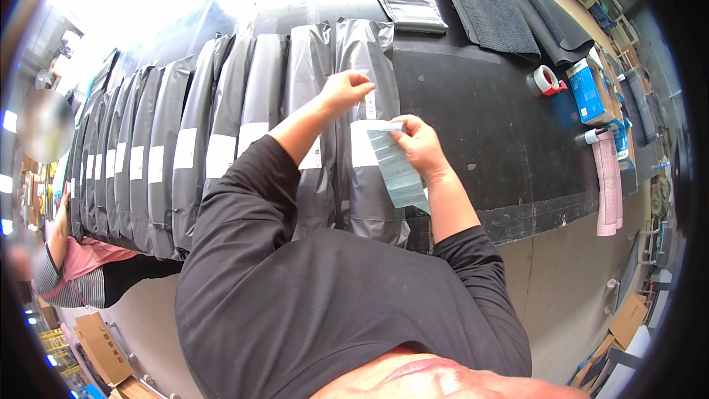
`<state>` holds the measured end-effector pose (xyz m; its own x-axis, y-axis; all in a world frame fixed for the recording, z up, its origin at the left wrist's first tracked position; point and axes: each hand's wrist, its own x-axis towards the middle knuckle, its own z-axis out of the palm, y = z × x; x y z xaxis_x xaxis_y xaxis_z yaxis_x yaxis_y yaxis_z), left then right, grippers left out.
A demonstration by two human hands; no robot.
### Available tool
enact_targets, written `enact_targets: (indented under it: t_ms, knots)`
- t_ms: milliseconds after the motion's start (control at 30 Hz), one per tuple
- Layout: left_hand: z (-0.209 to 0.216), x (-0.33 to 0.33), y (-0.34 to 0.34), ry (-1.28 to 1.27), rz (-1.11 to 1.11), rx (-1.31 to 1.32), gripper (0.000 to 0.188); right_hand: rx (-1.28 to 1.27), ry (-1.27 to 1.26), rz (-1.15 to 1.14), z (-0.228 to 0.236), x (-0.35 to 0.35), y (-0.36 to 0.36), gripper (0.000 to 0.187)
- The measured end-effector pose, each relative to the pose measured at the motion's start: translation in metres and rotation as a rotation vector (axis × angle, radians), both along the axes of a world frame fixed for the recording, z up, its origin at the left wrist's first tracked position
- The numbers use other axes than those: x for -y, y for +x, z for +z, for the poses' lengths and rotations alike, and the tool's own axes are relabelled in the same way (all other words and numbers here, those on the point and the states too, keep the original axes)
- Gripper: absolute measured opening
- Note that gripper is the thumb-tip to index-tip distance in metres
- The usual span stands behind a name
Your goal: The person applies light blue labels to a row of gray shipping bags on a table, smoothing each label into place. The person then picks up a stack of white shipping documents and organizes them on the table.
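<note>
Right in front of me, a long black plastic-wrapped package [367,199] lies lengthwise on the table with a white label [362,149] across its middle. My left hand [344,94] is above its upper half, fingertips pinched together. From those fingertips hangs a small white printed sticker [371,106]. Between thumb and fingers, my right hand [419,146] grips a pale green sticker sheet [399,170] marked in rows. The sheet slants down over the package's right side and partly covers the white label.
Several similar labelled packages [196,155] line up leftward, where a co-worker [92,270] stands. Flat plastic bags [413,4] and dark ribbed mats [491,15] lie at the back right. Nearer are a tape roll [546,80], blue box [591,92] and pink roll [607,185] by the black table's [480,125] right edge.
</note>
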<state>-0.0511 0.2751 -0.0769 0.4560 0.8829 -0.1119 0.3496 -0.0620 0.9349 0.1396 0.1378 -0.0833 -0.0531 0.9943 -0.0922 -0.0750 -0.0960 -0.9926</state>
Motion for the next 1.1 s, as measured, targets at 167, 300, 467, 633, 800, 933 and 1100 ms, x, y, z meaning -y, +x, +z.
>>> enact_targets:
  t_ms: [167,300,467,633,800,933,1100]
  knots:
    - [0.038,0.070,-0.009,-0.725,-0.265,0.425,0.037,-0.146,0.020,0.003,0.041,0.010,-0.002,0.025]
    - [0.050,0.096,-0.006,-0.597,-0.124,0.563,0.038,-0.065,0.297,0.061,0.044,0.010,0.001,0.031]
    - [0.066,0.122,-0.011,-0.541,-0.039,0.633,0.039,-0.051,0.422,0.134,0.047,0.015,0.002,0.036]
    - [0.045,0.124,-0.016,-0.370,0.087,0.793,0.041,-0.400,0.155,0.130,0.079,0.025,-0.017,0.046]
    - [0.057,0.151,-0.033,-0.241,0.124,0.748,0.040,-0.209,0.089,0.153,0.072,0.032,-0.035,0.020]
    - [0.051,0.164,-0.038,-0.192,0.229,0.828,0.035,-0.138,0.135,0.070,0.081,0.037,-0.058,0.008]
    - [0.035,0.173,-0.047,-0.352,0.269,0.979,0.021,0.006,0.144,0.093,0.078,0.035,-0.073,0.010]
